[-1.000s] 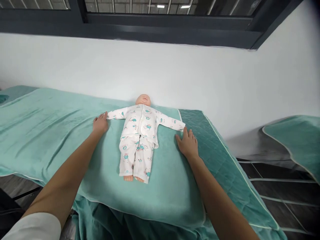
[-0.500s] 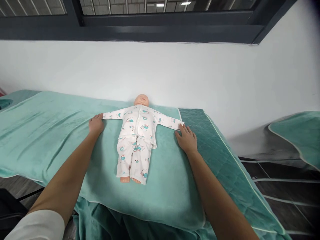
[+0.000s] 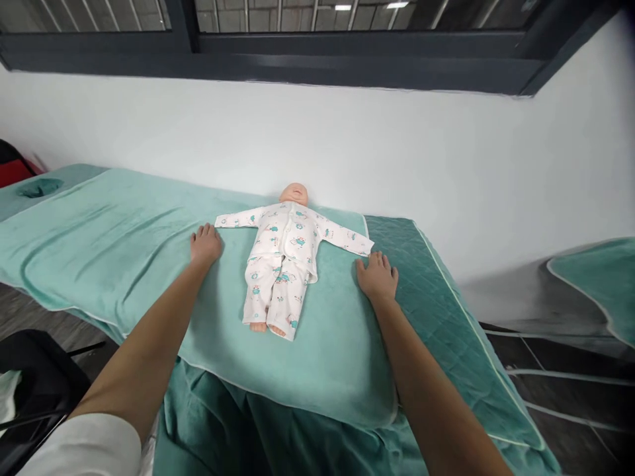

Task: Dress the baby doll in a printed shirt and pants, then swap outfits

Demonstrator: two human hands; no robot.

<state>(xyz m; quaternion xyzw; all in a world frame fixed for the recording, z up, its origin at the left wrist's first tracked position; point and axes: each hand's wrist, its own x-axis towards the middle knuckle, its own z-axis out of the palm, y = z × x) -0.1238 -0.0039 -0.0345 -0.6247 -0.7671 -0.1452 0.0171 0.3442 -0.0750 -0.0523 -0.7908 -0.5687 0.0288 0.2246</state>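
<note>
On the light green sheet [image 3: 337, 370] a baby doll [image 3: 294, 193] lies on its back, head toward the wall. It wears a white printed pajama top [image 3: 285, 231] and matching pajama pants [image 3: 275, 291], sleeves spread out to both sides and feet just showing at the hems. My left hand [image 3: 205, 244] rests flat on the sheet beside the end of the left-hand sleeve, fingers stretched. Just below the cuff of the other sleeve, my right hand [image 3: 378, 277] lies on the sheet with its fingers apart. Neither hand holds anything.
A white wall [image 3: 322, 132] runs behind the bed, under a dark window frame [image 3: 347, 66]. A darker quilted cover [image 3: 426, 317] shows at the right. At the lower left stands a black chair [image 3: 44, 363]. Another green-covered surface [image 3: 600, 277] sits at far right.
Both hands have drawn slightly away from the sleeve ends they were touching. The camera view has shifted, and the doll still lies with its arms spread.
</note>
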